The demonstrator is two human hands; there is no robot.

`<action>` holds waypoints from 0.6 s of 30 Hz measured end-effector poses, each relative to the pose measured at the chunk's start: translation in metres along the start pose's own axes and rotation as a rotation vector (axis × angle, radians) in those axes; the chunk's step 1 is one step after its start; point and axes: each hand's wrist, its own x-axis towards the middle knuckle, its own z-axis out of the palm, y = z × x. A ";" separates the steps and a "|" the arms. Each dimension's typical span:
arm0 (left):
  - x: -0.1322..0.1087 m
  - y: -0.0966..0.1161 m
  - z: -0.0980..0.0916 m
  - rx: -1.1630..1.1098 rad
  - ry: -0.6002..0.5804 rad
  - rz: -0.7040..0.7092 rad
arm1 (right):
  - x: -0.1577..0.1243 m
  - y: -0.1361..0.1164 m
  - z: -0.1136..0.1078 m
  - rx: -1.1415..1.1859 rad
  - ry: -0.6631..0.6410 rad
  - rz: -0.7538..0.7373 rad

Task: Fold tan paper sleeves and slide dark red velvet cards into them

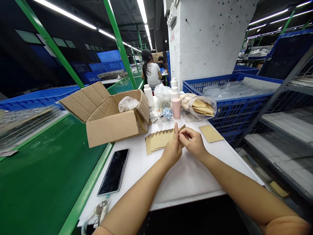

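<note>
Two hands, the left hand [172, 148] and the right hand [192, 142], are curled together beside fanned kraft cards [156, 140] on a white table [186, 182]; whether a card is gripped cannot be told. A cardboard box [110, 124] is placed to the left, a loose card [211, 133] to the right.

Overhead fluorescent tubes [65, 13] lit the scene brightly and cast only soft shadows. Wide-angle distortion bent the frame's edges, and the far corners stayed dim.
</note>
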 end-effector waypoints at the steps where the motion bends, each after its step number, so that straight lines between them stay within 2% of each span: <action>1: 0.000 0.000 0.000 0.006 0.004 0.005 | 0.000 0.000 0.000 0.004 -0.001 -0.006; 12: 0.000 -0.002 0.001 -0.048 -0.019 -0.005 | 0.002 0.004 -0.001 -0.015 -0.009 0.028; 18: 0.000 0.002 0.001 -0.036 0.007 0.003 | 0.003 0.004 -0.002 0.008 -0.016 -0.010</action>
